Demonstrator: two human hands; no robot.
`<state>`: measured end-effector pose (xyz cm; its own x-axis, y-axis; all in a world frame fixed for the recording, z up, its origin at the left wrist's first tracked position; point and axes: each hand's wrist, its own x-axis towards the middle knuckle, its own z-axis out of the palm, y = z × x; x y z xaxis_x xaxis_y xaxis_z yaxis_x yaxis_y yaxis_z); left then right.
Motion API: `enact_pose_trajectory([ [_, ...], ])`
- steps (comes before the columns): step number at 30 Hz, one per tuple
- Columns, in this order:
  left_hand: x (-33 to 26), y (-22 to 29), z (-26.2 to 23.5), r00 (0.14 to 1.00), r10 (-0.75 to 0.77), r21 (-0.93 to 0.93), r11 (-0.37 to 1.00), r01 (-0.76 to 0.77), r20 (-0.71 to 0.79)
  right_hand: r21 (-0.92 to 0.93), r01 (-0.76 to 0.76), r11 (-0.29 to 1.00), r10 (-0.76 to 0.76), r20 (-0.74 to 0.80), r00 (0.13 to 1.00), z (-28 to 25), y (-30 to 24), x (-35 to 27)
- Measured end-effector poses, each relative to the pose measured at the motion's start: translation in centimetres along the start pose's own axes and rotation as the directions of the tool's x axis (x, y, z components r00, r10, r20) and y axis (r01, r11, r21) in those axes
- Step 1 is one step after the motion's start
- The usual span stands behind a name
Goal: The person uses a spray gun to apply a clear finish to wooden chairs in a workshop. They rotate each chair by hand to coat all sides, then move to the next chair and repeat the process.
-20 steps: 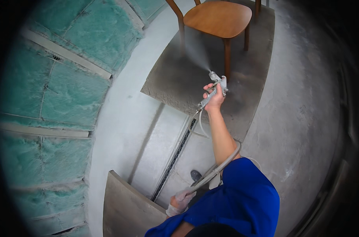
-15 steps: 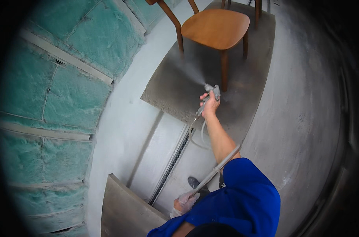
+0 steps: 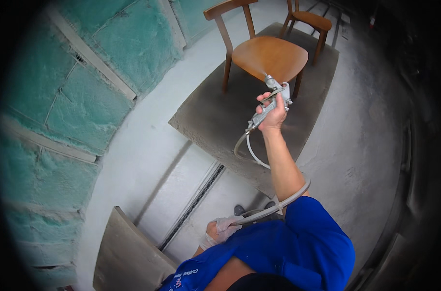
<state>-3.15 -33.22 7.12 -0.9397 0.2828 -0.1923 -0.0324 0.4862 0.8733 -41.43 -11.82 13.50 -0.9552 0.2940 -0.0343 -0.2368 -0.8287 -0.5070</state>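
My right hand (image 3: 272, 117) grips a metal spray gun (image 3: 284, 93), arm stretched forward. A fine mist leaves its nozzle over the seat of a brown wooden chair (image 3: 290, 54). The chair stands on a dark grey platform (image 3: 201, 109), its backrest at the far left. The gun hides part of the seat's front edge. From the gun's handle, thin hoses loop down by my forearm into a grey hose bundle (image 3: 293, 195). My left hand (image 3: 220, 229), in a thin clear glove, is closed around that bundle, low near my body.
A second wooden chair (image 3: 313, 20) stands at the platform's far end. Green filter panels (image 3: 87, 114) with pale frames line the left side. A chain track (image 3: 193, 201) runs along the pale floor. Another grey platform (image 3: 126, 250) lies at lower left.
My right hand has brought the gun up and right, from beside the chair's front leg to its seat edge. The spray now crosses the seat. More of the second chair shows.
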Motion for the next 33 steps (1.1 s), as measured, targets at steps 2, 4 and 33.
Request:
enact_pose_trajectory([
  [2, 1.4, 0.7, 0.0, 0.996, 0.083, -0.035, 0.996, -0.084, -0.008, -0.186, -0.053, 0.981, 0.033, -0.108, 0.994, 0.8, -2.5, 0.8],
  [4, 3.0, 1.8, 0.1, 0.959, 0.275, 0.079, 0.96, -0.269, -0.076, -0.266, -0.081, 0.961, 0.04, -0.154, 0.987, 0.4, -5.3, 1.8],
  [33, 43.3, 26.5, 27.3, 0.992, 0.1, -0.001, 0.995, -0.1, -0.076, -0.306, -0.321, 0.896, 0.419, 0.353, 0.836, -9.7, -34.3, 60.8],
])
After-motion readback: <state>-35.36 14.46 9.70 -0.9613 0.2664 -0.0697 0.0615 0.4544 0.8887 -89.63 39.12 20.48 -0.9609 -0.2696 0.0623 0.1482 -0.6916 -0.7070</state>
